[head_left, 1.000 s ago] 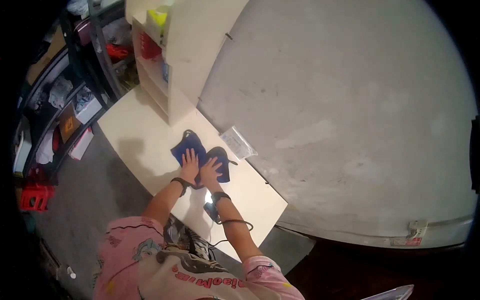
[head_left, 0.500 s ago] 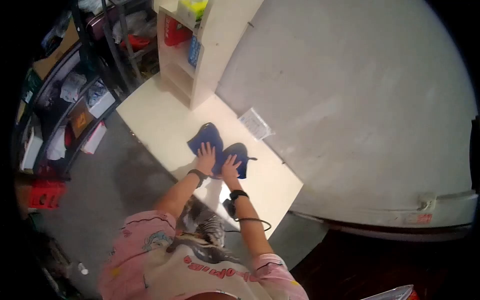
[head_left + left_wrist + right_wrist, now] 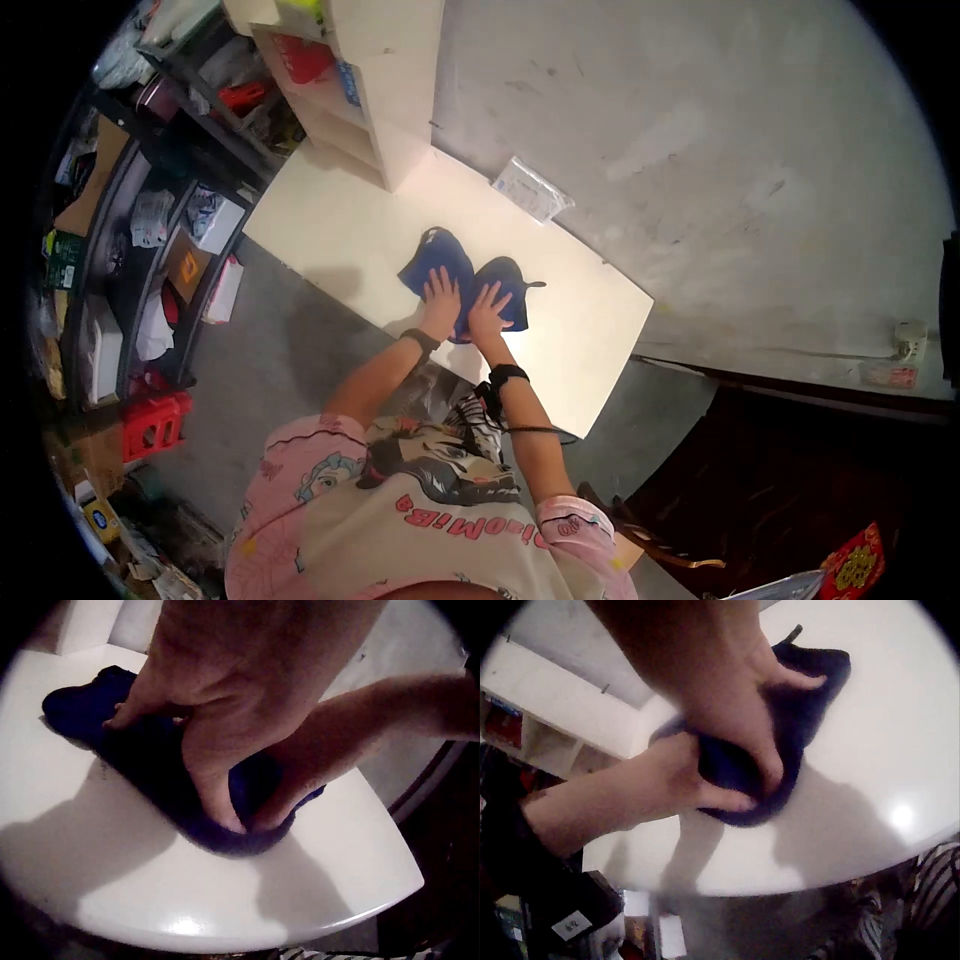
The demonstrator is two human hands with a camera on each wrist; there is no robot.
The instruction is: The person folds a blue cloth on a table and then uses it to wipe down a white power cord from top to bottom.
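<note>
On the pale table, a dark blue cloth item lies spread in two rounded, pointed lobes. A small dark strap sticks out from its right lobe. My left hand presses on the left lobe, fingers spread. Against the right lobe rests my right hand, its fingers spread too. In the left wrist view, both thumbs meet close together at the near edge of the blue cloth, where it folds up slightly. The palms hide the middle of the cloth.
A clear-wrapped white packet lies at the table's back edge by the grey wall. A pale shelf unit stands on the far end. Crowded dark shelves and a red plastic stool are off to the left.
The head view has shifted, so the table and hands appear farther right and higher. Both hands stay spread on the blue cloth, which keeps its two-lobed shape.
</note>
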